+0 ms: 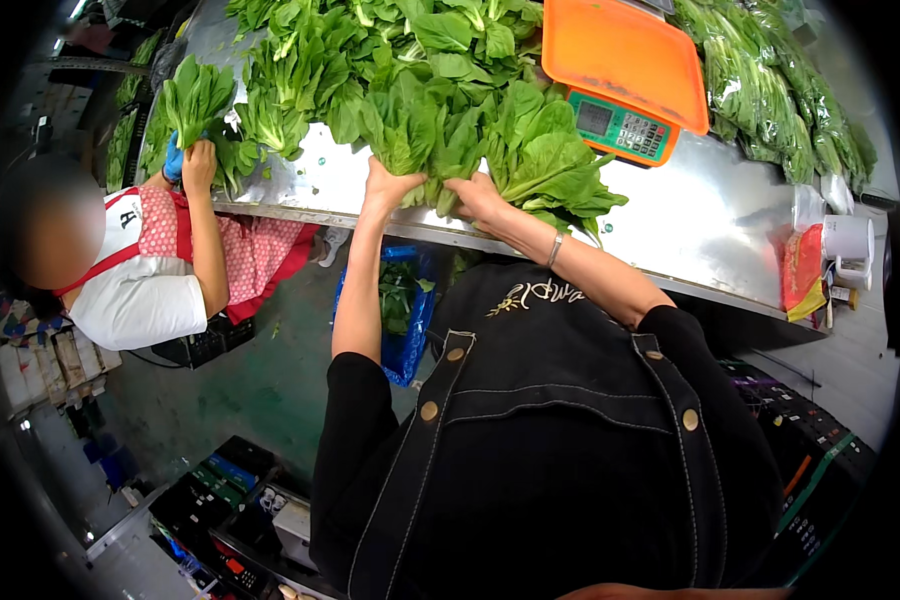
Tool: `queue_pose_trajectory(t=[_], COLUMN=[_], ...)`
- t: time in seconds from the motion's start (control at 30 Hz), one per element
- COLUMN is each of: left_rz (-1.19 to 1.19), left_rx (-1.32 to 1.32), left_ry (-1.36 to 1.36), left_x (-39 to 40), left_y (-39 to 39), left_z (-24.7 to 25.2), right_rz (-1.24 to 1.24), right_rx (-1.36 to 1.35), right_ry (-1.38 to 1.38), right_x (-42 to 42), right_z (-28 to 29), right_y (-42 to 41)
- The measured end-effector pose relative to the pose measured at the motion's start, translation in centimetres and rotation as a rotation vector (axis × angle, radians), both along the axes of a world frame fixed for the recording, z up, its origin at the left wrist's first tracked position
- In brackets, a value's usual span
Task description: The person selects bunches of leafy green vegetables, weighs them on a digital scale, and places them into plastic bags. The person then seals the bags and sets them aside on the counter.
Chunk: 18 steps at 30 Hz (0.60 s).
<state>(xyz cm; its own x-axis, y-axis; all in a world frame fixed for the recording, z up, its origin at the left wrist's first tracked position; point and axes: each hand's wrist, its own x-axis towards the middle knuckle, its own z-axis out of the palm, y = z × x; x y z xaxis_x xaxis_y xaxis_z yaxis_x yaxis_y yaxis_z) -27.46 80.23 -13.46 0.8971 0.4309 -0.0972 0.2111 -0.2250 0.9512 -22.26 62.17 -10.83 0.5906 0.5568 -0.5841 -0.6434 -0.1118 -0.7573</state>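
Observation:
Near the front edge of a metal table [690,217], my left hand [390,186] grips a bunch of leafy greens [397,127], its leaves pointing away from me. My right hand [480,196] is closed around the stem end of another bunch [456,146] just beside it. Some of the fingers are hidden behind the stems. Against my right wrist lies a looser cluster of greens [551,154]. Beyond both hands a large heap of the same greens [435,37] covers the back of the table.
An orange-topped digital scale [622,60] stands right of the heap. Further right are bagged greens [765,90], a white mug [849,244] and a red packet [802,270]. At left a co-worker [142,262] holds greens. A blue-lined crate [401,315] sits below the table edge.

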Motion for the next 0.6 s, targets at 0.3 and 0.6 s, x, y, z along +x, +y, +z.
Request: queue_pose_trajectory(t=[0.3,0.6], left_rz=[0.128,0.214], left_rx=[-0.255,-0.696], left_ry=[0.132,0.07], left_x=[-1.4,-5.2], left_y=[-1.3,-3.5], left_z=[2.1,6.3], right_rz=[-0.284,0.009], right_rx=[0.058,0.09], right_ry=[0.223,-0.433], right_x=[-0.8,-1.4], right_z=[2.2,3.5], right_y=[-0.1,0.3])
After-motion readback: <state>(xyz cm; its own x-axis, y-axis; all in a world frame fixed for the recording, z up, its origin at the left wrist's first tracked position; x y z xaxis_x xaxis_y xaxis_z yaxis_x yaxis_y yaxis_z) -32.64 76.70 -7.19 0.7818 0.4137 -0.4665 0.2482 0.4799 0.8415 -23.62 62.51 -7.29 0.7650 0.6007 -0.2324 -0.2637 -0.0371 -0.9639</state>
